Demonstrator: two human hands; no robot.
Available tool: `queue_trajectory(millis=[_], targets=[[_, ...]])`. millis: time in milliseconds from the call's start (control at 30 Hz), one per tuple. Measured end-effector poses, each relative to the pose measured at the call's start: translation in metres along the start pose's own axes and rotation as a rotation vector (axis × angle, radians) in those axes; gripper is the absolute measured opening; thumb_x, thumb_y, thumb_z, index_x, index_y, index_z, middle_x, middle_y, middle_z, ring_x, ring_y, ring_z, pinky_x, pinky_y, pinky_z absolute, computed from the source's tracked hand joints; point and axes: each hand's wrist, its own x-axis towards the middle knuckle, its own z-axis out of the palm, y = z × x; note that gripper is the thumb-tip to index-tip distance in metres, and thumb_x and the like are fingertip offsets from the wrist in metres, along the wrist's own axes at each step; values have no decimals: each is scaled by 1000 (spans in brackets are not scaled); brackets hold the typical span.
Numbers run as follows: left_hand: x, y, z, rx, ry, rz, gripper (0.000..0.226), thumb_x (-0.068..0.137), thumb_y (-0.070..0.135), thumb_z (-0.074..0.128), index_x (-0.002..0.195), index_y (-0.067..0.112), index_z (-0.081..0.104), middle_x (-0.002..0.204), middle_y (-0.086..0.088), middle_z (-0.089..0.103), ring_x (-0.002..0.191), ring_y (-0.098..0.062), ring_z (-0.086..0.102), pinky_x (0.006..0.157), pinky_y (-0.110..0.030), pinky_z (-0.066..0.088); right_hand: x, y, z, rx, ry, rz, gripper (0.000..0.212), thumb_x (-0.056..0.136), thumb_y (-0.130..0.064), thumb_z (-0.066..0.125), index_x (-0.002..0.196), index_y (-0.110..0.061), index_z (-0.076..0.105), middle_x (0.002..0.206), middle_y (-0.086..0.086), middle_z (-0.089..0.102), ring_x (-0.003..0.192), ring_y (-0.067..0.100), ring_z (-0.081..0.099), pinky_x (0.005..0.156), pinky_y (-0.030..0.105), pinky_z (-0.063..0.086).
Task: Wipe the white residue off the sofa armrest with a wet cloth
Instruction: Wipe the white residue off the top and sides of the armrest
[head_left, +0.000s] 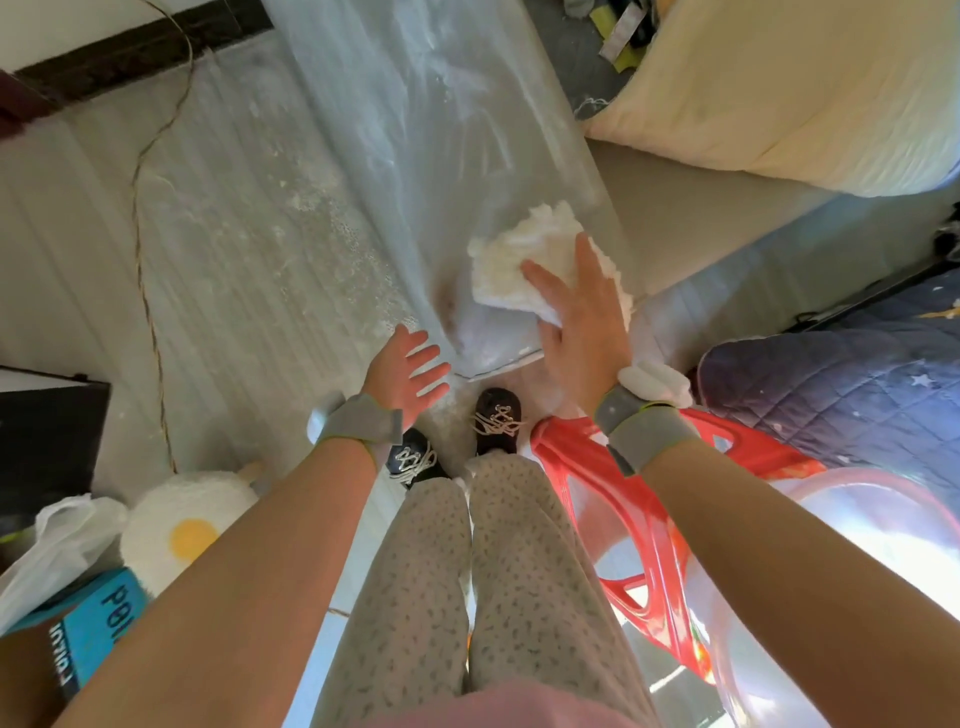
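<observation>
Fingers (540, 280) of the right hand (582, 322) lie straight and slightly apart, pressed flat on top of one white fluffy cloth (524, 260), with the thumb along the cloth's near edge. That cloth sits bunched on the sofa armrest (441, 156), close to the armrest's near end and toward its right edge, beside the seat. One armrest shows, a long pale band whose long axis runs from its near end by the feet away to the top of the view, leaning a little to the left as it recedes. White residue (431, 67) streaks its far part in smears, and more white specks scatter over the ribbed side panel (234, 218) to the left of the armrest's left edge. The left hand (410, 369) hovers open off the near left corner of the armrest, fingers spread and holding nothing; whether it touches the surface cannot be told. Both wrists wear one grey band each (358, 423). Two dark shoes with pale laces (496, 418) stand on the floor just below the armrest's near end. One red plastic stool (639, 519) stands to the right of the legs, and one cream cushion (779, 93) lies on the sofa at the far right.
</observation>
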Motion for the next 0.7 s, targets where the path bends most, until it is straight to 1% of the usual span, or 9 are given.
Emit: queue_trajectory(millis=[67,167,233,367,433,500,567,600,700], targets=[[1,-1,-9,-27,19,-9,50,100,43,27,138,13,39,146,-8,39,131,-31,42,106,-41,35,-10,-3,24,-159,-80,-104,49,78,-13,44,125,-23,56,147,23,33,135,46,29,109,62,22],[7,-1,-22,-33,53,-13,49,101,42,28,138,12,39,146,-8,40,131,-31,43,106,-41,36,-19,-2,46,-301,-55,-251,53,67,-9,67,117,-24,60,143,15,43,134,41,35,114,51,14],[11,1,-28,-26,80,-15,48,101,41,29,137,12,41,145,-8,41,129,-30,44,105,-40,36,-18,2,49,-360,-19,-318,53,66,-10,72,116,-26,62,143,10,46,134,37,37,114,47,9],[21,6,-26,-21,123,0,45,100,40,31,133,13,44,140,-8,45,129,-29,45,104,-40,36,-15,18,67,-433,15,-591,31,87,-11,55,113,-25,61,154,2,24,138,28,31,118,45,6],[26,10,-22,-10,142,18,41,100,40,32,128,15,48,131,-7,49,128,-28,45,103,-39,36,-15,19,80,-485,-76,-689,24,89,-15,54,111,-20,60,148,4,39,134,28,39,118,45,7],[28,16,-19,14,168,33,40,100,40,32,128,15,48,134,-6,49,128,-26,45,103,-38,36,-12,3,92,-456,-245,-623,38,80,-26,63,116,-17,54,127,6,61,121,25,55,114,38,23],[31,21,-20,43,185,49,43,100,39,32,132,14,47,140,-5,46,126,-25,46,102,-37,36,-2,-16,101,-338,-419,-423,59,65,-32,77,117,-12,60,121,8,65,113,22,61,97,30,46],[31,22,-22,41,194,49,43,100,39,32,132,14,47,140,-4,46,123,-24,47,100,-36,36,0,-23,104,-255,-509,-317,62,69,-27,76,123,-4,57,131,13,57,122,23,55,100,30,45],[33,27,-32,30,206,51,42,100,38,33,132,15,48,140,-4,46,118,-23,48,101,-37,36,13,-27,121,-135,-738,-268,61,91,-4,46,145,4,18,156,15,10,144,26,15,117,32,15]])
